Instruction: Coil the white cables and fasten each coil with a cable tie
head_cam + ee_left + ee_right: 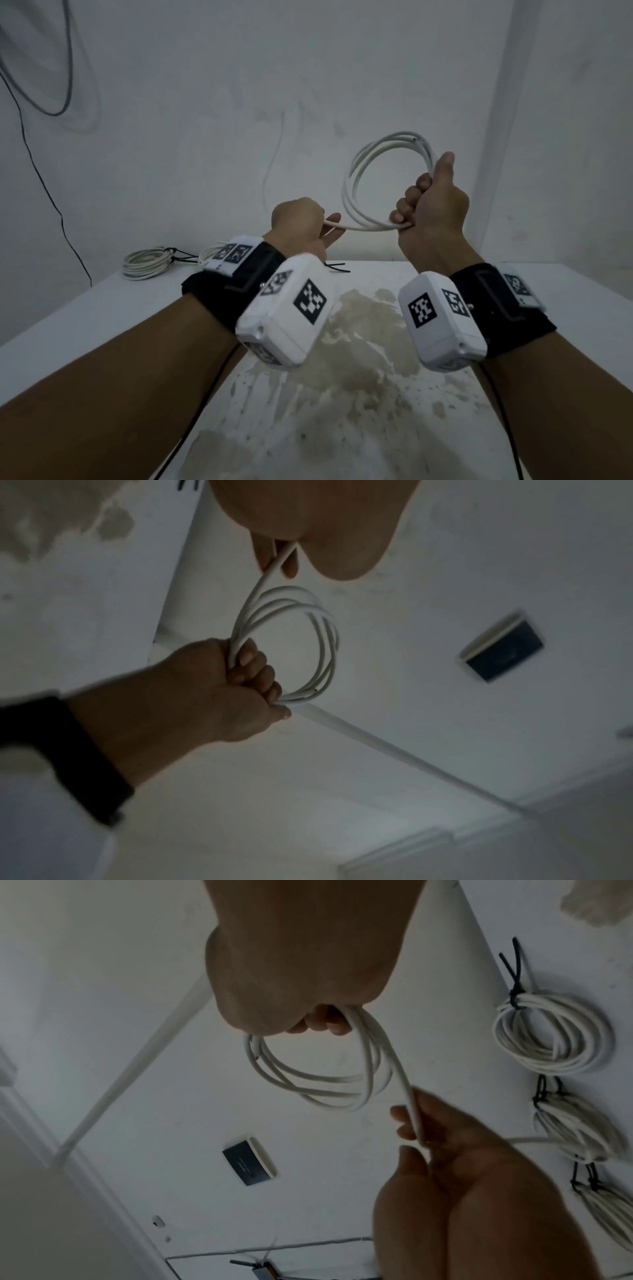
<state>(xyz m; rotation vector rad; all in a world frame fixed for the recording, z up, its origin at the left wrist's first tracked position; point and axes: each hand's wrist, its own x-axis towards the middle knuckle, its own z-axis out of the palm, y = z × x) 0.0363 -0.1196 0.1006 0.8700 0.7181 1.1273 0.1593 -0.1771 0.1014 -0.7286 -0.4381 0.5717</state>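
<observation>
Above the table's far edge, my right hand (416, 205) grips a coil of white cable (356, 178) in a fist, thumb up. The coil has a few loops, and one cut end shows at its top. A loose strand runs left from the bottom of the coil to my left hand (327, 226), which pinches it between thumb and fingers. In the right wrist view the strand (407, 1096) passes through the left hand's fingers (404, 1131) and trails off to the right. The left wrist view shows the coil (322, 642) held in the right fist (219, 683).
Finished white coils (147, 263) bound with black ties lie at the table's back left; the right wrist view shows three of them (555, 1037). Loose black ties (337, 267) lie by the far edge. The white table top (359, 359) is stained. Walls stand close behind and to the right.
</observation>
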